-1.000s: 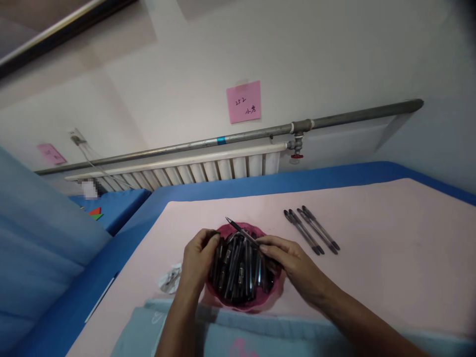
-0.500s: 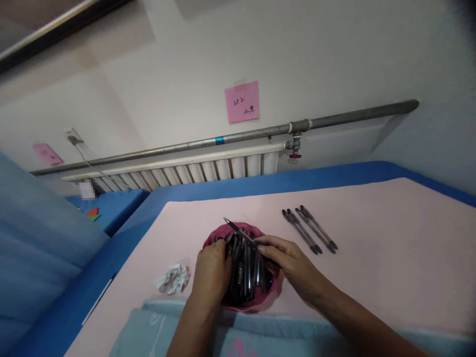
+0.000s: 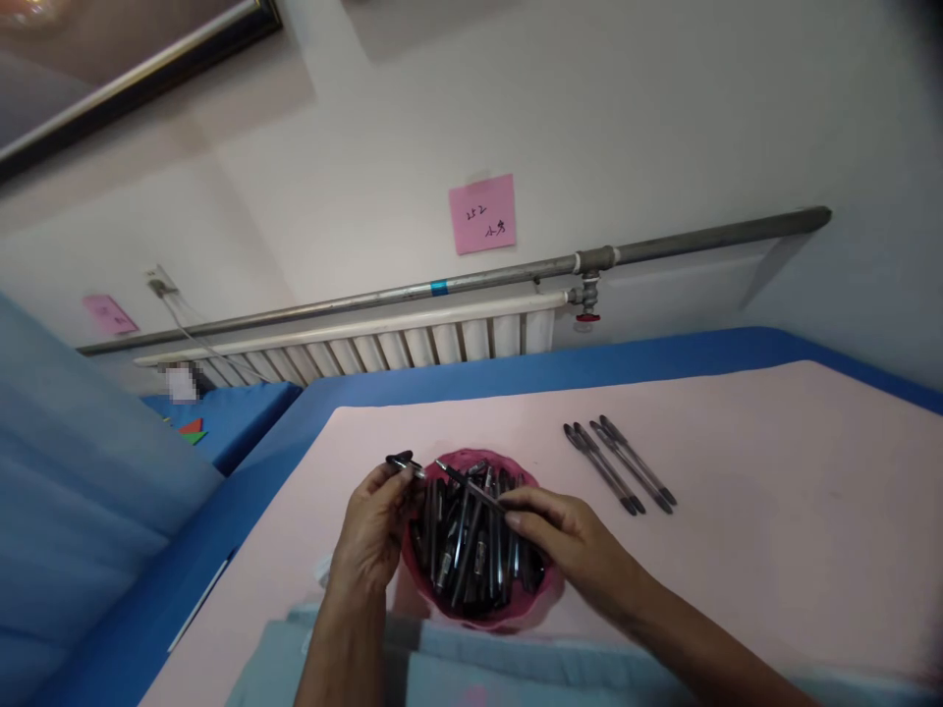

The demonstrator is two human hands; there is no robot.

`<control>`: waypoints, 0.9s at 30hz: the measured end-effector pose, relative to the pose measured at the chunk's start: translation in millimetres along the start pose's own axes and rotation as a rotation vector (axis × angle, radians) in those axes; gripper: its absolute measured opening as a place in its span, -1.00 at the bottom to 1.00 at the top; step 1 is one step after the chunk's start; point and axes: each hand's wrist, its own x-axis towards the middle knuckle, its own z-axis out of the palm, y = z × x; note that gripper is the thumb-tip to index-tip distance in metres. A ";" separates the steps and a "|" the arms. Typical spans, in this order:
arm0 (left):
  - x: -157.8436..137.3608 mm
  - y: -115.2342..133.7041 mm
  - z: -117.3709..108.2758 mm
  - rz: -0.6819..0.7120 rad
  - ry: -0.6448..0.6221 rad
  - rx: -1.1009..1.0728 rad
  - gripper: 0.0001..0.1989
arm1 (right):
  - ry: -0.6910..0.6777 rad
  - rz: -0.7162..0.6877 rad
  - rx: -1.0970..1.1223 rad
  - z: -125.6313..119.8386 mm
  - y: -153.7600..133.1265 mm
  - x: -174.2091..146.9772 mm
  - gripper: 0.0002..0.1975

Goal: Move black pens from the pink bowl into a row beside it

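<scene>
My left hand pinches a dark pen cap with a clip, just off the left rim of a pink basket. Over the basket, my right hand grips an uncapped pen, its bare tip pointing left toward the cap. Cap and pen are apart. Loose dark pens and caps fill the basket below. Several capped pens lie side by side on the pink sheet, right of the basket.
Behind my left wrist, crumpled white paper is mostly covered. Light blue cloth lies along the near edge. The pink sheet covers a blue table. A radiator and pipe run along the wall.
My left hand has come up out of the basket and moved left, now with a pen cap in its fingers. The right hand still holds the uncapped pen, almost in place.
</scene>
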 end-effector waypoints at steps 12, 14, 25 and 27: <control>-3.0 -4.7 1.8 -0.072 -0.093 -0.064 -0.81 | -0.036 -0.087 -0.160 3.9 -4.2 -3.2 -0.78; -5.8 -8.3 5.4 -0.084 -0.140 -0.019 -0.79 | -0.021 -0.104 -0.189 4.5 -2.8 -3.0 -0.78; -9.0 -10.7 13.5 -0.101 -0.119 0.049 -0.80 | 0.350 -0.149 -0.302 -23.0 -2.4 2.4 -0.77; -7.0 -11.3 10.7 -0.124 -0.111 0.089 -0.84 | 0.556 -0.043 -0.394 -50.1 3.3 3.0 -0.70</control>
